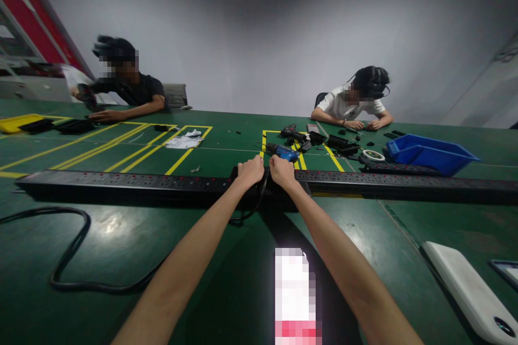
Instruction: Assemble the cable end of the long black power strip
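Observation:
A long black power strip point(162, 186) lies across the green table, with rows of sockets and small red marks on top. My left hand point(251, 171) and my right hand point(282, 171) are side by side at its middle part, fingers closed. What they pinch, if anything, is too small and hidden to name. A black cable point(262, 194) runs down between the two hands. Just beyond my right hand lies a blue power drill point(283, 152).
Across the table point(226, 140) sit two people. A blue bin point(433, 153), another drill point(293, 133) and black parts lie at the right; a yellow tray point(20, 123) is far left. Cable point(84, 226) loops at the near left, a white device point(465, 285) lies near right.

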`<act>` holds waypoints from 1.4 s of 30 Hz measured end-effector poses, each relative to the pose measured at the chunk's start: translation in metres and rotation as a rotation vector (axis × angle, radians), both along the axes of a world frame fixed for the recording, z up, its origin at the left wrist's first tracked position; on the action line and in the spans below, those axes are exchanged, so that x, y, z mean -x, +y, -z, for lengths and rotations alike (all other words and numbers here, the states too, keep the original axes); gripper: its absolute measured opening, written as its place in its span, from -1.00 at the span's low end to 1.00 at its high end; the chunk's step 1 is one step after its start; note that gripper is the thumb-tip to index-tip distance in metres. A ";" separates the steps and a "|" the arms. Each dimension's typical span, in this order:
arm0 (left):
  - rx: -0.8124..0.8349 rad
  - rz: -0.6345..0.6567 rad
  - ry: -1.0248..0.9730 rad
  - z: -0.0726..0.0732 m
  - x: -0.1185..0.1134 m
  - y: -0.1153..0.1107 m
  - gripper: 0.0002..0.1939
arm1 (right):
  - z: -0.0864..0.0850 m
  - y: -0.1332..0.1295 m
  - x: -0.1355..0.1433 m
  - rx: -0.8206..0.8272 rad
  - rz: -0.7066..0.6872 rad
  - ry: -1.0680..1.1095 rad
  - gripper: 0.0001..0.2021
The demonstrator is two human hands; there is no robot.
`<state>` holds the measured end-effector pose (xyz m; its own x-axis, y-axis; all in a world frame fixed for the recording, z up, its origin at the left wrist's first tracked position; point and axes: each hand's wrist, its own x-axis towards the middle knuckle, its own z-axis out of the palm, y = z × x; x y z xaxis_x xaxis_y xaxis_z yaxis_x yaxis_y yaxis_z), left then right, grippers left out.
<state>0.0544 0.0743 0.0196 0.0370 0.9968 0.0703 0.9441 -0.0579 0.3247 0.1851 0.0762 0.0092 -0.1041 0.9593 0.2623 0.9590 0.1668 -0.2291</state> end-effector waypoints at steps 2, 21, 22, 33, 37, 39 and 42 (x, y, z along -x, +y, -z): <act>0.001 -0.018 -0.017 0.000 0.000 0.001 -0.50 | -0.001 0.001 0.000 0.035 0.005 0.000 -0.63; 0.014 -0.092 -0.055 0.006 -0.005 0.014 -0.63 | -0.001 0.017 0.007 0.131 0.103 0.037 -0.64; 0.016 -0.092 -0.055 0.006 -0.005 0.014 -0.63 | -0.002 0.018 0.008 0.139 0.109 0.036 -0.64; 0.019 -0.077 -0.075 0.009 -0.005 0.019 -0.63 | 0.000 0.022 0.009 0.140 0.096 0.011 -0.67; 0.037 -0.067 -0.075 0.008 -0.006 0.019 -0.61 | -0.004 0.019 0.010 0.163 0.081 -0.019 -0.67; 0.037 -0.056 -0.072 0.008 -0.006 0.019 -0.61 | -0.007 0.018 0.010 0.166 0.074 -0.035 -0.67; 0.022 -0.032 -0.053 0.007 -0.006 0.018 -0.64 | -0.009 0.016 0.009 0.167 0.050 -0.058 -0.68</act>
